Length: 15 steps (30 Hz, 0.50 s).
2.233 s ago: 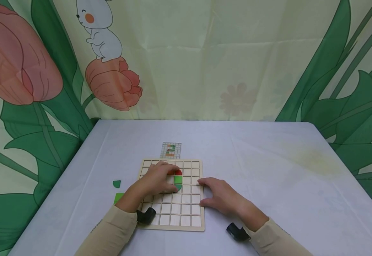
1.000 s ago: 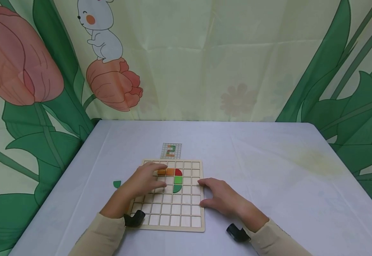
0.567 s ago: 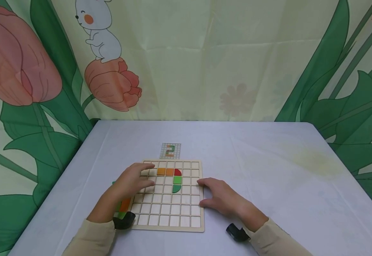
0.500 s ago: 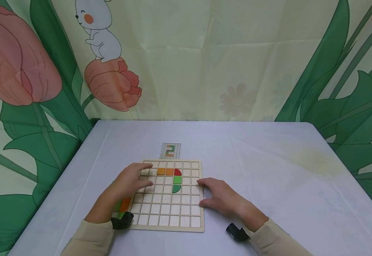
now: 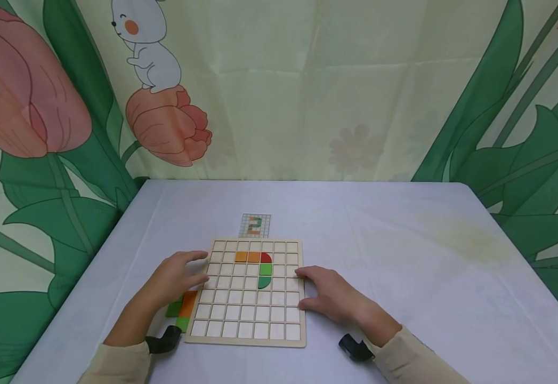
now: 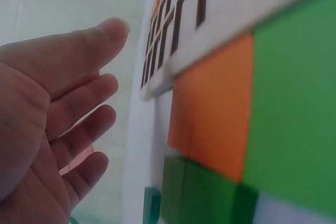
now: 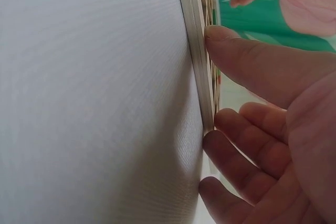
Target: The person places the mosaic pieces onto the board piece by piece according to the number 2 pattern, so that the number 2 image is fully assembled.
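A wooden grid board (image 5: 245, 342) lies flat on the table. Set in its cells are two orange squares (image 5: 247, 257), a red quarter-round piece (image 5: 266, 258), a light green square (image 5: 265, 269) and a dark green quarter-round piece (image 5: 264, 282). My left hand (image 5: 175, 276) hovers by the board's left edge, holding nothing, its fingers parted from the thumb. Below it are loose pieces: orange (image 6: 215, 108), light green (image 6: 294, 98) and darker green (image 6: 202, 192), partly covered by the arm in the head view. My right hand (image 5: 331, 294) touches the board's right edge with thumb and fingertips.
A small pattern card (image 5: 255, 225) showing a coloured figure 2 on a grid lies just behind the board. White cloth covers the table (image 5: 394, 240). Behind it hangs a backdrop (image 5: 279, 106) printed with tulips and a white animal.
My left hand has withdrawn leftward from the set pieces to beyond the board's left edge, uncovering the orange squares and then the loose pieces. The right hand stays at the edge.
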### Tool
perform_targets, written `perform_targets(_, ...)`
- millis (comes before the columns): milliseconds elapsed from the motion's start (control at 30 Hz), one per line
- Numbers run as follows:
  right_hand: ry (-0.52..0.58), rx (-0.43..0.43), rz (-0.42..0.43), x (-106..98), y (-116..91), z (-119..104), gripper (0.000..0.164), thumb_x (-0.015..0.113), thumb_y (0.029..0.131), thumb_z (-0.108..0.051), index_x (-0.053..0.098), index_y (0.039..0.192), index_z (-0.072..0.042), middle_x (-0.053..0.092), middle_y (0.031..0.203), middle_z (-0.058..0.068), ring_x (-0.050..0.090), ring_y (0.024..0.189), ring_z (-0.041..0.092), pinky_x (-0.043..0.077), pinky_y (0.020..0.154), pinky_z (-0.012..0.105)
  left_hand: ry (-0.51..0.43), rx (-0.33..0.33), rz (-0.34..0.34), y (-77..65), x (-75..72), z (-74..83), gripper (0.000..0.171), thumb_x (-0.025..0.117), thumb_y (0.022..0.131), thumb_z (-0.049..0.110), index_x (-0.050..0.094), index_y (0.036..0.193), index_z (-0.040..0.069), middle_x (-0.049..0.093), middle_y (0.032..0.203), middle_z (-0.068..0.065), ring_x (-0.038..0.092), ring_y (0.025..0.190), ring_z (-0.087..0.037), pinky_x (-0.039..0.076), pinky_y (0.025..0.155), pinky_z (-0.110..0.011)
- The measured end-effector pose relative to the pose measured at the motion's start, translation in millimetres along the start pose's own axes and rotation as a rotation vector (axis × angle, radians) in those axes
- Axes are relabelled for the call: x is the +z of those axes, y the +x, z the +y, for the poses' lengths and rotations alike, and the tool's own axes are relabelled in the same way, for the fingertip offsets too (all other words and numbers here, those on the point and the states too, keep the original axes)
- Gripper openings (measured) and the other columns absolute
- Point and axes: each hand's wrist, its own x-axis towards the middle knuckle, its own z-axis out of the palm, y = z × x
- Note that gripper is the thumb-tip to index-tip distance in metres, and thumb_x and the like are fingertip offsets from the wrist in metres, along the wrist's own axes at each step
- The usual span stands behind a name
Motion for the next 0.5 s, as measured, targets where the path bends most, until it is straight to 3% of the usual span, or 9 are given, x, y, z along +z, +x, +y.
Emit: perform_targets(500,-0.012,0.002,0.005,0,1,-1,0.061,0.08,0.084,-0.016,0.055,0.137,0.0,0.058,0.136,0.012,0.05,0.13,0.03,0.038,0.109,0.048,0.066,-0.079,0.042,-7.5,-7.3,-31.4,0.05,0.08,0.086,0.019,0.062,0.13,0.001,0.059,0.132,-0.022,0.047,0.126,-0.044,0.042,0.101,-0.06)
